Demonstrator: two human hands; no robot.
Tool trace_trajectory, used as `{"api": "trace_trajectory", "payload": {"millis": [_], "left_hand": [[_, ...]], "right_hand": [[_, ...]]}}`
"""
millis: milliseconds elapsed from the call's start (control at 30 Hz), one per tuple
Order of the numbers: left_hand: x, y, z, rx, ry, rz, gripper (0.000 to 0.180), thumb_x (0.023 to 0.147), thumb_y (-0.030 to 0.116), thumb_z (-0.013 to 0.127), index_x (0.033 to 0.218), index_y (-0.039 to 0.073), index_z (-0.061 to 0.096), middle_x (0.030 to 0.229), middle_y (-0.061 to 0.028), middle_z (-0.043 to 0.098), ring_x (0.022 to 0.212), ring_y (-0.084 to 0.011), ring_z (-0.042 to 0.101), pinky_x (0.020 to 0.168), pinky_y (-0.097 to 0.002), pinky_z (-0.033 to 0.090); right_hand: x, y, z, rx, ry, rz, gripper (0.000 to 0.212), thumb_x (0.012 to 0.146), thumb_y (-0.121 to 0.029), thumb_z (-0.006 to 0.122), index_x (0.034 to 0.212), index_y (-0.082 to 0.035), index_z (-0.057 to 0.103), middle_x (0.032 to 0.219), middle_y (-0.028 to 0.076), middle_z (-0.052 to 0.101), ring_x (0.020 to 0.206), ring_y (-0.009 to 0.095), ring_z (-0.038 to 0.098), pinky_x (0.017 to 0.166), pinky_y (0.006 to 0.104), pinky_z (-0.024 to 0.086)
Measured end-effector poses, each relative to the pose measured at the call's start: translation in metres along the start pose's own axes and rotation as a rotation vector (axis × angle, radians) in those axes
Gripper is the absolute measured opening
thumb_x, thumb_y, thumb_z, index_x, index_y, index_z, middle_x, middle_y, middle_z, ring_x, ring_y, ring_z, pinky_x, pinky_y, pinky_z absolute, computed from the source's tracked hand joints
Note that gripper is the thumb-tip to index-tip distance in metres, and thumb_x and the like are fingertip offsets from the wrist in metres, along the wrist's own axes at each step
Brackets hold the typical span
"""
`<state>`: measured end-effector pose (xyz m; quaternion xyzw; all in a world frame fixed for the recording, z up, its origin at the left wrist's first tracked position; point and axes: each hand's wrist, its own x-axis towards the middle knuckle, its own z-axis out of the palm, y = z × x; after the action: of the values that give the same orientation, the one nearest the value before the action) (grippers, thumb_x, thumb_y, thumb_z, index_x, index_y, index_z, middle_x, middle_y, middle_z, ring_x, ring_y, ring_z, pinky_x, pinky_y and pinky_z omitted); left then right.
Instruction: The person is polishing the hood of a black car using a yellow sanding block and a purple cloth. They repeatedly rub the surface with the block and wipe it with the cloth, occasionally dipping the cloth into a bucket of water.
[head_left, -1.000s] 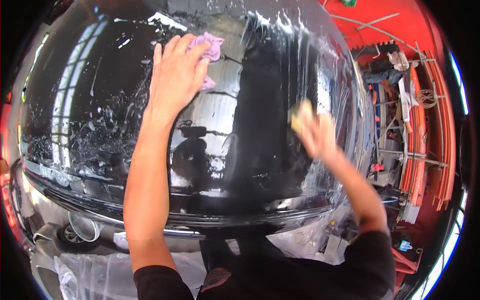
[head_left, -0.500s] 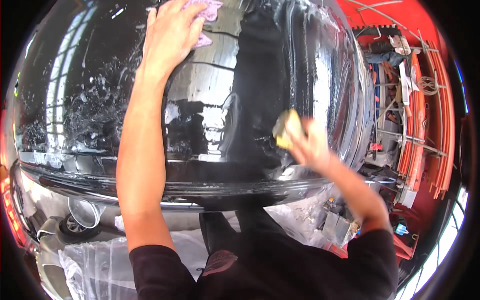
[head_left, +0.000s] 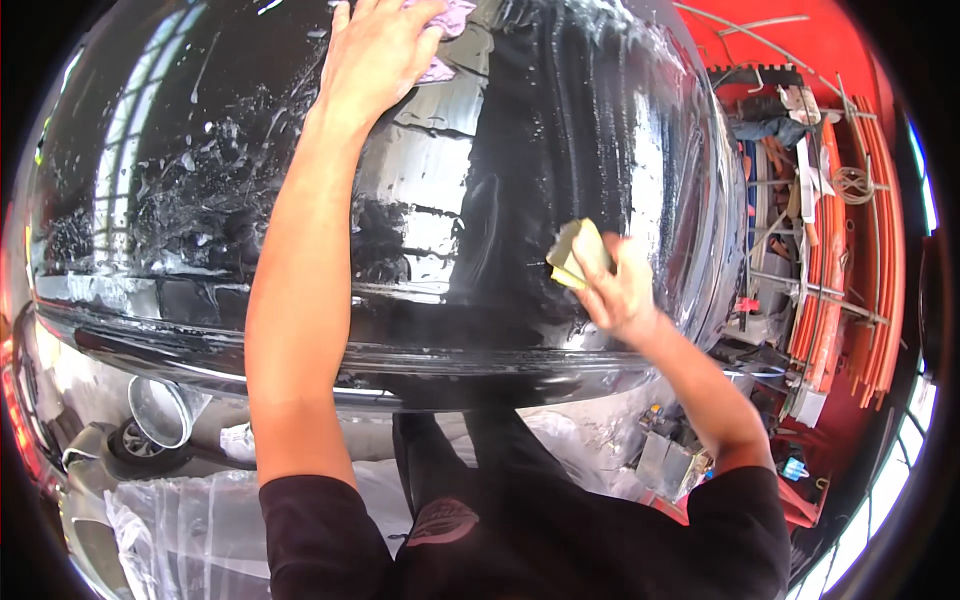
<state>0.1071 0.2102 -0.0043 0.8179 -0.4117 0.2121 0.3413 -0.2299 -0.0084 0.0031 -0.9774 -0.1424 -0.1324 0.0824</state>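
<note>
A glossy black, curved vehicle panel [head_left: 505, 215] fills the upper half, wet and streaked with whitish suds. My left hand [head_left: 378, 58] reaches far over it, fingers bent over a lilac cloth [head_left: 455, 18] pressed to the surface; part of the cloth is hidden under the palm. Nearer and to the right, my right hand [head_left: 622, 285] pinches a yellow sponge [head_left: 580, 250] between thumb and fingers. The sponge is tilted, its dull face toward the panel; whether it touches I cannot tell.
On the right, a rack with orange tubes [head_left: 880, 250] and rails stands by a red wall [head_left: 770, 35]. Lower left are a grey bucket [head_left: 160, 412], a car wheel [head_left: 140, 445] and clear plastic sheeting [head_left: 220, 520]. A metal box [head_left: 665, 460] lies lower right.
My left hand and the cloth have shifted a little right and up. The right hand stays in nearly the same spot with the sponge turned slightly, and looks less blurred.
</note>
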Motion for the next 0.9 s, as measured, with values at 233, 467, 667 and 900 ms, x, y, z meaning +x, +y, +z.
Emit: {"api": "trace_trajectory", "payload": {"millis": [233,467,667,900], "left_hand": [[0.007,-0.005,0.002,-0.051,-0.068,0.004,0.032,0.099,0.025,0.066,0.127,0.013,0.075,0.124,-0.0144,0.07,0.126,-0.0371,0.061,0.11,-0.0501,0.043],[0.0,-0.009,-0.001,-0.096,-0.014,0.009,0.029,0.101,0.027,0.065,0.127,0.019,0.076,0.118,-0.0098,0.071,0.122,-0.0347,0.062,0.107,-0.0493,0.043],[0.006,0.003,0.011,-0.062,-0.048,0.002,0.032,0.101,0.026,0.066,0.13,0.017,0.075,0.123,-0.0114,0.072,0.125,-0.0346,0.061,0.11,-0.0496,0.042],[-0.047,-0.024,-0.026,0.252,-0.044,-0.014,0.038,0.107,0.034,0.063,0.136,0.009,0.069,0.143,-0.0157,0.064,0.135,-0.0393,0.059,0.107,-0.064,0.047]], "right_hand": [[0.239,0.127,0.059,-0.278,0.331,0.137,0.039,0.101,-0.027,0.072,0.134,-0.007,0.069,0.106,0.024,0.067,0.097,0.044,0.065,0.087,0.0505,0.054],[-0.003,-0.03,0.0,0.036,0.003,0.019,0.065,0.087,-0.014,0.075,0.151,-0.011,0.065,0.123,0.023,0.064,0.101,0.041,0.059,0.092,0.0513,0.052],[0.139,0.095,0.021,-0.203,0.132,0.04,0.051,0.098,-0.027,0.072,0.148,-0.015,0.066,0.109,0.019,0.062,0.101,0.04,0.062,0.085,0.0504,0.053],[0.027,0.017,0.013,0.01,0.103,0.031,0.063,0.095,-0.024,0.074,0.156,-0.014,0.059,0.129,0.026,0.06,0.11,0.045,0.06,0.095,0.0533,0.051]]}}
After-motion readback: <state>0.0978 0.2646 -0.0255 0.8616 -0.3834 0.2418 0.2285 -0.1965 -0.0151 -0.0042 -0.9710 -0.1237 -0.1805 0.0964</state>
